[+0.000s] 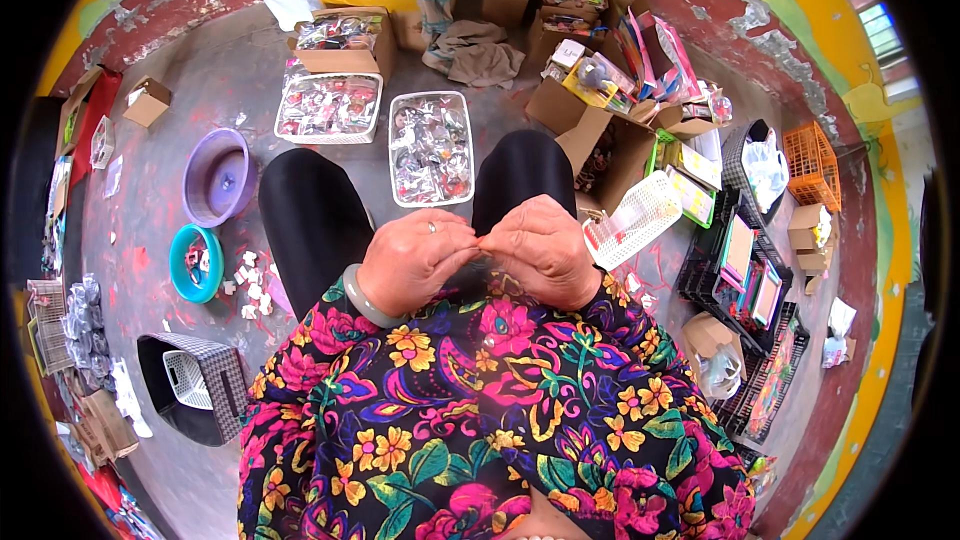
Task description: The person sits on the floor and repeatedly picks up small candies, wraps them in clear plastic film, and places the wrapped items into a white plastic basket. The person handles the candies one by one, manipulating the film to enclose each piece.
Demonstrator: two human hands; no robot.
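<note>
**Small orange piece held between both hands, over the lap**

- Left hand (415,260): fingers curled inward, thumb and forefinger pinching at the meeting point with the other hand; ring on one finger, pale green bangle (362,298) at the wrist.
- Right hand (545,252): likewise curled, fingertips pressed to the same point.
- Small orange piece (483,238): only a sliver shows between the fingertips of the two hands, above the knees; its kind cannot be told. Judged very light and thin, likely easy to drop or bend; best held by fingertip pinch at its ends, as here.
- White tray (431,148): on the floor just beyond the knees, filled with small wrapped items.
- White basket (329,108): left of the tray, similar contents.
- Purple basin (217,177) and teal bowl (195,262): floor, toward the left edge.
- White slotted basket (635,219): floor, beside the right knee.
- Cardboard boxes (590,120): along the far edge.
</note>
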